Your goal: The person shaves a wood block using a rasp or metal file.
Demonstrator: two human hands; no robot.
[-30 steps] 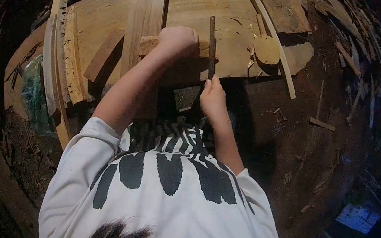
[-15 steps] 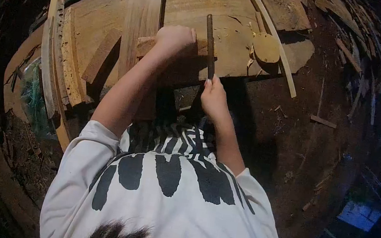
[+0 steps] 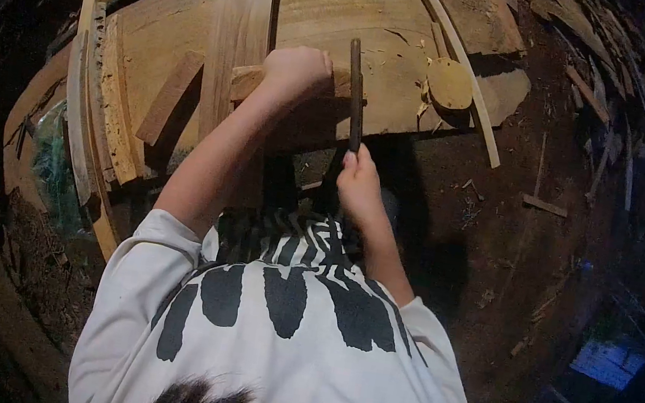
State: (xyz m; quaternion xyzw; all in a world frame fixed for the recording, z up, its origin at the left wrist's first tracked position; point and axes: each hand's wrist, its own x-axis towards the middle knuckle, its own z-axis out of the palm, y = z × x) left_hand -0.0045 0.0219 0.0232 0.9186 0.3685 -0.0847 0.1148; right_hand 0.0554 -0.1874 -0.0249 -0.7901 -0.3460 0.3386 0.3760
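My left hand (image 3: 298,73) is closed over a short wooden block (image 3: 247,83), pressing it against the worktop near its front edge. The block's right end sticks out past my knuckles. In my right hand (image 3: 361,184) is a long, dark, narrow file (image 3: 355,94), gripped at its near end and pointing away from me. Its shaft crosses the block's right end; whether the two touch is hard to tell. A wide pale board (image 3: 239,31) runs front to back under or beside the block's left end.
The large wooden worktop (image 3: 165,24) carries a loose brown block (image 3: 170,98) at left. A round wooden paddle-like piece (image 3: 450,85) and a long thin strip (image 3: 464,64) lie at right. Curved offcuts (image 3: 118,104) lean along the left edge. Scrap wood (image 3: 545,206) litters the floor.
My right hand has drawn the file a short way toward my body. My left hand stays in place on the block.
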